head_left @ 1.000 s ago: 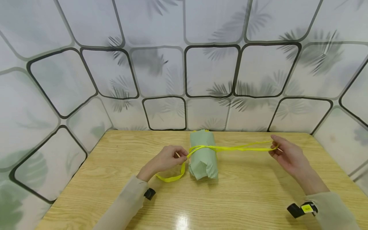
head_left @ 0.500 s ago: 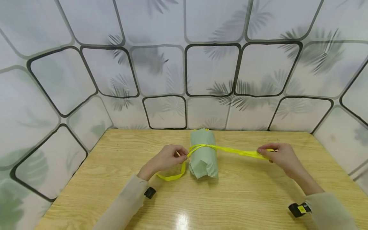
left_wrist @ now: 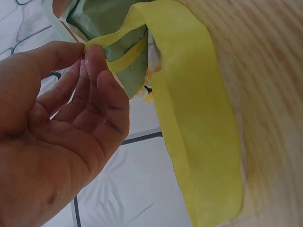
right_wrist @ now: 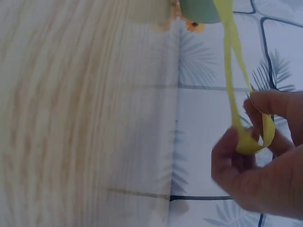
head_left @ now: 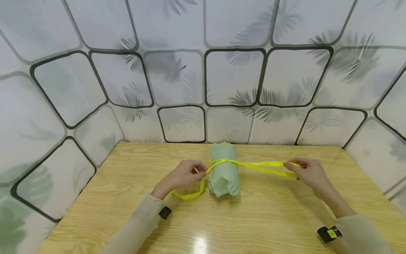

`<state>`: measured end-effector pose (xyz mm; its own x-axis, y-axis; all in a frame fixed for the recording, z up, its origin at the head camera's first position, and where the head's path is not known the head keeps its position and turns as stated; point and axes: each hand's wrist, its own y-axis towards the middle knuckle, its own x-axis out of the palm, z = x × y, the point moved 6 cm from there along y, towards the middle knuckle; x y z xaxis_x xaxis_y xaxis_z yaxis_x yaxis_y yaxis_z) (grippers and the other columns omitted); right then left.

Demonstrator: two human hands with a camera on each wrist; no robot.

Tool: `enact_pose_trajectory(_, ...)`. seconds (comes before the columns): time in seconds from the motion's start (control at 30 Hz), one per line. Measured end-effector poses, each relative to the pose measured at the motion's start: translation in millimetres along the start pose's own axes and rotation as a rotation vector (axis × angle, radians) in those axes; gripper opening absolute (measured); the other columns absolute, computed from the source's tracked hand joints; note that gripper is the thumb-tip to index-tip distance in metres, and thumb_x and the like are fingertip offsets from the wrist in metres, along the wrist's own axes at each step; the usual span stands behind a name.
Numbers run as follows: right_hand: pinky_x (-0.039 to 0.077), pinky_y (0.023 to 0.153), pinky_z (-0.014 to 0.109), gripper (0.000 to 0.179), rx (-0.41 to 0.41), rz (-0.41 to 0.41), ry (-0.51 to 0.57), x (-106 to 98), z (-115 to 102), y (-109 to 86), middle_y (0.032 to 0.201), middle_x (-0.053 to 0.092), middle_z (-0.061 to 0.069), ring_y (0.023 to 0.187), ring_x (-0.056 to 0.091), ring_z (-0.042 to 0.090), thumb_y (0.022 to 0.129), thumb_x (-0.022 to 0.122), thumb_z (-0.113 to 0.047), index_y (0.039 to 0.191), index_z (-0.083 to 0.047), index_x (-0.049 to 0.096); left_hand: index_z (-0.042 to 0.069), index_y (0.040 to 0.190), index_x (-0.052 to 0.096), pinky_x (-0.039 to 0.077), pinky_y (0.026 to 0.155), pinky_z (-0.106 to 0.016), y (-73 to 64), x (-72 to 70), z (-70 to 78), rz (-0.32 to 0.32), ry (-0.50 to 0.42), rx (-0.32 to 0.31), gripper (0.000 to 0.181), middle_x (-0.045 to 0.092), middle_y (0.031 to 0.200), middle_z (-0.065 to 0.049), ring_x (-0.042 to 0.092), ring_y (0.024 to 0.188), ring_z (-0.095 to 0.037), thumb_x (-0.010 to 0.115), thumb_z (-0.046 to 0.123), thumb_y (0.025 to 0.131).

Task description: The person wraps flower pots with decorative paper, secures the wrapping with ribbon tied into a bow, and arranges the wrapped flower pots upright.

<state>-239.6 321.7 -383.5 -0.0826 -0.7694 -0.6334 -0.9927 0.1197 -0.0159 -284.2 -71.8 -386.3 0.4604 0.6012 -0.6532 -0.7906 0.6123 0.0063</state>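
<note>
A bouquet wrapped in pale green paper point(head_left: 224, 181) lies at the table's far side, orange-yellow flowers point(right_wrist: 194, 25) peeking from its far end. Yellow ribbon point(head_left: 272, 163) circles its middle and crosses on top. Beside the bouquet, my left hand point(head_left: 186, 174) pinches the ribbon between thumb and fingertips, and a broad loose tail point(left_wrist: 194, 113) hangs from there. Out to the right, my right hand point(head_left: 312, 174) holds a loop of the ribbon. Two strands run spread apart from it to the bouquet. In the right wrist view the loop bends around between the curled fingers point(right_wrist: 225, 161).
A wooden table point(head_left: 253, 222) carries everything. Behind it and at both sides hangs a pale curtain point(head_left: 234, 77) with dark rounded squares and leaf prints. Black wrist cameras, such as the one on the right point(head_left: 326, 234), sit by the cuffs.
My right hand has turned over and come slightly left. The ribbon strands at it came together, then parted into an open loop. My left hand and the bouquet stay put.
</note>
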Motion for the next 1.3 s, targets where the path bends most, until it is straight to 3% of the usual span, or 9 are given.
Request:
enact_pose_trajectory(0.17, 0.058, 0.063, 0.023, 0.02, 0.135, 0.172, 0.375, -20.0, 18.9, 0.7, 0.084, 0.062, -0.016, 0.077, 0.059, 0.002, 0.101, 0.063, -0.034, 0.102, -0.016, 0.072, 0.007, 0.109, 0.072, 0.056, 0.07, -0.024, 0.1, 0.3, 0.0, 0.0, -0.003, -0.002, 0.015, 0.074, 0.098, -0.007, 0.072, 0.082, -0.022, 0.063, 0.014, 0.1)
enact_pose_trajectory(0.3, 0.057, 0.058, 0.022, 0.015, 0.205, 0.187, 0.64, -25.4, 32.3, -1.0, 0.074, 0.063, -0.013, 0.068, 0.061, 0.004, 0.101, 0.065, -0.026, 0.086, -0.024, 0.069, 0.008, 0.109, 0.072, 0.056, 0.07, -0.024, 0.1, 1.5, -1.1, -0.004, -0.008, -0.005, 0.014, 0.074, 0.097, -0.005, 0.072, 0.083, -0.022, 0.063, 0.015, 0.101)
enact_pose_trajectory(0.5, 0.058, 0.059, 0.024, 0.009, 0.256, 0.166, 0.67, -25.8, 43.3, -2.2, 0.076, 0.064, -0.012, 0.067, 0.065, 0.006, 0.101, 0.065, -0.027, 0.101, -0.019, 0.061, 0.008, 0.108, 0.072, 0.056, 0.07, -0.024, -0.1, 1.9, -3.1, -0.004, -0.007, 0.003, 0.014, 0.074, 0.097, -0.005, 0.071, 0.081, -0.019, 0.063, 0.015, 0.101)
enact_pose_trajectory(0.7, 0.06, 0.064, 0.025, 0.032, 0.263, 0.119, 0.463, -25.6, 47.8, 2.4, 0.084, 0.058, -0.02, 0.075, 0.063, 0.001, 0.103, 0.059, -0.035, 0.122, -0.01, 0.051, 0.011, 0.111, 0.073, 0.054, 0.073, -0.025, -1.1, -0.6, -3.3, -0.008, 0.035, -0.009, 0.016, 0.073, 0.099, -0.001, 0.066, 0.079, -0.011, 0.063, 0.02, 0.102)
enact_pose_trajectory(0.8, 0.061, 0.066, 0.026, 0.052, 0.213, 0.088, 0.245, -20.7, 44.2, 3.4, 0.099, 0.061, -0.009, 0.079, 0.06, 0.001, 0.104, 0.055, -0.039, 0.137, 0.001, 0.049, 0.014, 0.111, 0.073, 0.054, 0.074, -0.026, -2.6, 0.2, -4.1, -0.04, 0.045, -0.024, 0.017, 0.072, 0.101, 0.001, 0.065, 0.078, -0.012, 0.063, 0.025, 0.102)
enact_pose_trajectory(0.97, 0.057, 0.061, 0.029, 0.058, -0.016, -0.026, -0.106, 3.4, 19.1, 0.5, 0.136, 0.054, 0.033, 0.081, 0.068, 0.017, 0.105, 0.055, -0.037, 0.144, 0.006, 0.05, 0.014, 0.104, 0.071, 0.054, 0.073, -0.025, -3.6, 3.6, -8.5, -0.082, 0.019, -0.028, 0.014, 0.073, 0.1, -0.002, 0.068, 0.079, -0.014, 0.064, 0.026, 0.102)
enact_pose_trajectory(1.0, 0.056, 0.058, 0.03, 0.055, -0.076, -0.061, -0.139, 11.4, 11.5, -0.4, 0.14, 0.052, 0.034, 0.078, 0.068, 0.021, 0.105, 0.057, -0.034, 0.144, 0.004, 0.051, 0.013, 0.104, 0.071, 0.054, 0.072, -0.025, -3.4, 4.1, -9.6, -0.085, 0.011, -0.024, 0.014, 0.073, 0.099, -0.002, 0.069, 0.079, -0.014, 0.064, 0.025, 0.102)
enact_pose_trajectory(1.13, 0.05, 0.049, 0.029, 0.047, -0.275, -0.211, -0.159, 46.5, -15.8, -2.0, 0.124, 0.068, 0.026, 0.065, 0.067, 0.014, 0.103, 0.063, -0.023, 0.144, 0.0, 0.054, 0.012, 0.106, 0.071, 0.054, 0.074, -0.027, -3.5, 4.1, -12.0, -0.08, 0.003, -0.03, 0.016, 0.074, 0.098, -0.001, 0.069, 0.081, -0.014, 0.062, 0.025, 0.103)
enact_pose_trajectory(1.3, 0.05, 0.049, 0.026, 0.048, -0.41, -0.31, -0.196, 78.8, -38.1, 1.6, 0.114, 0.073, 0.02, 0.059, 0.064, 0.006, 0.102, 0.063, -0.016, 0.145, 0.003, 0.052, 0.01, 0.107, 0.071, 0.054, 0.074, -0.028, -3.1, 0.1, -14.1, -0.045, -0.001, -0.056, 0.018, 0.072, 0.096, 0.0, 0.068, 0.081, -0.02, 0.06, 0.024, 0.105)
